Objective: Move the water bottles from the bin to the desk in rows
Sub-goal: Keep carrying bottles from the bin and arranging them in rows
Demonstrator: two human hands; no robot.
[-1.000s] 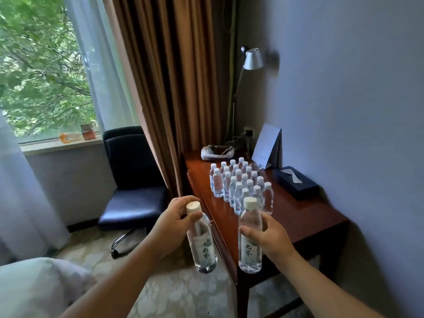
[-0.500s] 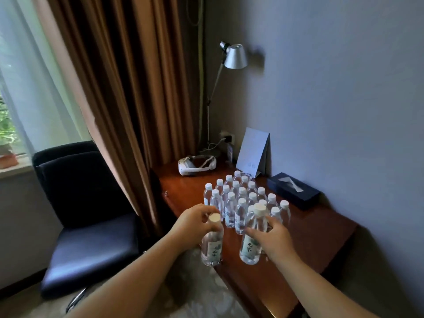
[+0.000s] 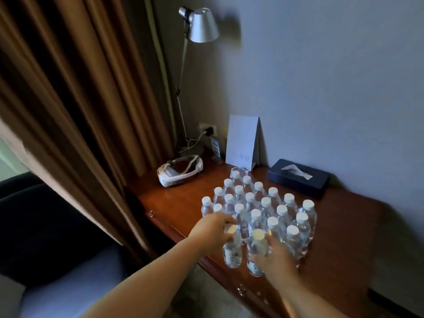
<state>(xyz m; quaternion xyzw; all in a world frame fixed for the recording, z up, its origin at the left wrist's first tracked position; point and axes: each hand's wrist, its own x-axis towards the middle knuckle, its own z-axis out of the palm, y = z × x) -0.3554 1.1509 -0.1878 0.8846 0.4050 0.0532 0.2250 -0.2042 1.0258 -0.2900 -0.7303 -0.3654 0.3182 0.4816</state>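
Observation:
Several clear water bottles with white caps point(image 3: 259, 207) stand in tight rows on the reddish wooden desk point(image 3: 344, 226). My left hand point(image 3: 212, 232) grips one labelled bottle point(image 3: 232, 251) near its cap, at the front left corner of the group. My right hand point(image 3: 274, 258) holds a second labelled bottle point(image 3: 257, 251) just beside it, at the front of the rows. Both bottles are upright over the desk's front edge. The bin is not in view.
A white headset point(image 3: 179, 172) lies at the desk's back left. A folded white card point(image 3: 243, 141), a dark tissue box point(image 3: 298, 177) and a silver lamp point(image 3: 203, 26) stand along the wall. Brown curtains point(image 3: 80, 99) hang left, above a dark chair point(image 3: 57, 271).
Both hands carried their bottles forward and down from in front of the desk to the front of the rows. The view swung right and closer to the desk.

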